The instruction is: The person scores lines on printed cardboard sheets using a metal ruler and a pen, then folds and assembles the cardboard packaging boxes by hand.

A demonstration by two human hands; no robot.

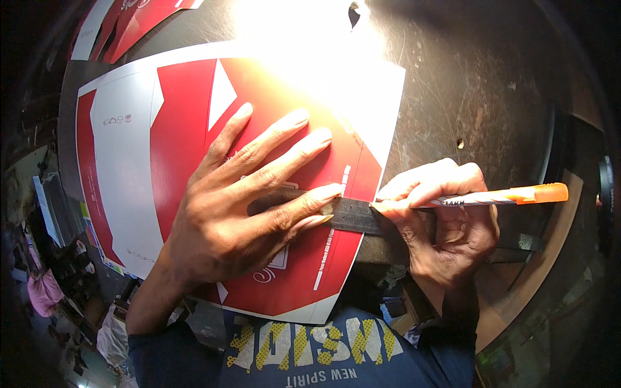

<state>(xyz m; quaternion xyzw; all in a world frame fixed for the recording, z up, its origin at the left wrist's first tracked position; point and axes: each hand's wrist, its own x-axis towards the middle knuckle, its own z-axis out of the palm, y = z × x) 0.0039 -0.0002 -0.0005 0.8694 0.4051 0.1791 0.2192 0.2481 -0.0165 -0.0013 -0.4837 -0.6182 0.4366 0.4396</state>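
A large red and white printed card sheet (181,110) lies flat on the table in front of me. My left hand (233,200) rests on it with fingers spread, thumb and index finger pressing down a dark ruler (356,215). The ruler lies across the red panel and reaches past the sheet's right edge; part of it is under the hand. In a pinch, my right hand (446,223) holds a pen (504,196) with an orange end, its tip at the ruler's upper edge by the sheet's right margin.
More red and white printed pieces (145,26) lie at the far left of the dark, scratched table (466,110). Strong lamp glare washes out the sheet's far part. A curved wooden edge (550,249) is at the right. Beyond the left side sit a pink cloth (44,292) and clutter.
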